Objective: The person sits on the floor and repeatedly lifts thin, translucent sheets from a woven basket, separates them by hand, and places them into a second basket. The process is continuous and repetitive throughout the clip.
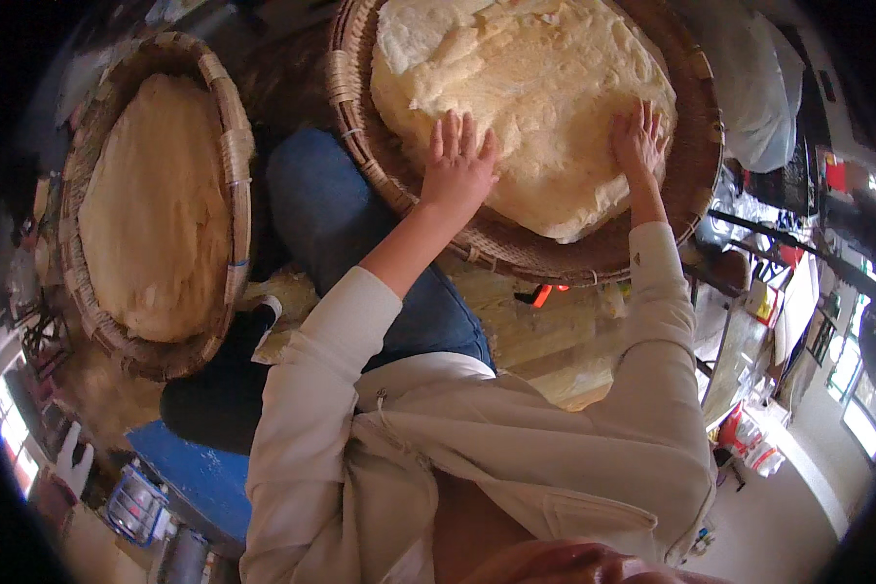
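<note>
A large round woven basket (555,271) holds a wide pile of thin, pale yellow sheets (540,95), possibly a soft flat foodstuff; the exact material cannot be told. My left hand (461,162) lies palm down on the pile's near left part, its fingers apart. On the near right edge of the pile rests my right hand (639,142), also palm down with fingers spread. Neither hand is closed around anything. What lies under the palms is hidden.
To the left stands a second woven basket (239,168) with more pale sheets (153,219). A translucent plastic bag (755,95) is beyond the large basket at right. An orange-red object (542,295) lies on the floor below its rim. A blue surface (197,463) is at lower left.
</note>
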Available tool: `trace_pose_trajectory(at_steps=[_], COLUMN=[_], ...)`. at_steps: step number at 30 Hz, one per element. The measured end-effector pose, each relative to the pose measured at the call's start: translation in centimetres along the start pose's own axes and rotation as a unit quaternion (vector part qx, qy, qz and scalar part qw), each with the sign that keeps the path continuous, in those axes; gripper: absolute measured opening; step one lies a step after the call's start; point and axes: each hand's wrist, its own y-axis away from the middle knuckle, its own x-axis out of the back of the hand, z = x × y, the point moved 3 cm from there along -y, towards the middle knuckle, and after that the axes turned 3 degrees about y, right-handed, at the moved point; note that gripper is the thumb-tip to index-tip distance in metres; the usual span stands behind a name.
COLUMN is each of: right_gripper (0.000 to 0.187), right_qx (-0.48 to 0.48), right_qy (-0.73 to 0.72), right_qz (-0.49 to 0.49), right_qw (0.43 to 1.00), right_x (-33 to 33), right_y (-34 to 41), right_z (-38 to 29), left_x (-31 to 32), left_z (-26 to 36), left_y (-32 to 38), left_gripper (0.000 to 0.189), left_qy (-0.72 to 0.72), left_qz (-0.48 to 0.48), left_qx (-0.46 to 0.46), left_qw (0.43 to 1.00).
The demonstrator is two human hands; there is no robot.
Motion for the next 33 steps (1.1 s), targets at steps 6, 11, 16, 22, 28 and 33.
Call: trace_pose_trajectory(at_steps=[6, 11, 16, 22, 28, 33], right_gripper=[0.069, 0.063, 0.057, 0.038, 0.028, 0.020], right_qx=[-0.052, 0.019, 0.068, 0.229, 0.382, 0.496], right_qy=[-0.031, -0.002, 0.052, 0.001, -0.099, -0.223], right_qz=[-0.115, -0.167, -0.060, 0.082, 0.076, 0.129], right_qw=[0.991, 0.986, 0.995, 0.970, 0.916, 0.829], right_x=[-5.0, -6.8, -2.8, 5.8, 13.8, 20.5], right_y=[-0.8, -4.0, -4.7, 1.5, 5.7, 10.4], right_z=[1.6, 3.7, 0.3, -10.9, -22.8, -33.7], left_x=[-2.3, 2.2, 10.2, 9.7, 9.0, 9.7], left_z=[-1.3, -3.2, -15.2, -32.0, -37.4, -39.4], left_y=[0.5, 0.6, 11.1, 26.4, 33.7, 34.9], left_gripper=[0.077, 0.037, 0.024, 0.047, 0.041, 0.028], left_qy=[0.028, 0.177, 0.182, 0.065, -0.051, 0.033], left_qz=[-0.071, -0.132, 0.361, 0.192, 0.010, 0.044], left_qx=[0.051, -0.044, -0.049, 0.328, 0.264, 0.267], left_qw=[0.996, 0.974, 0.913, 0.923, 0.963, 0.962])
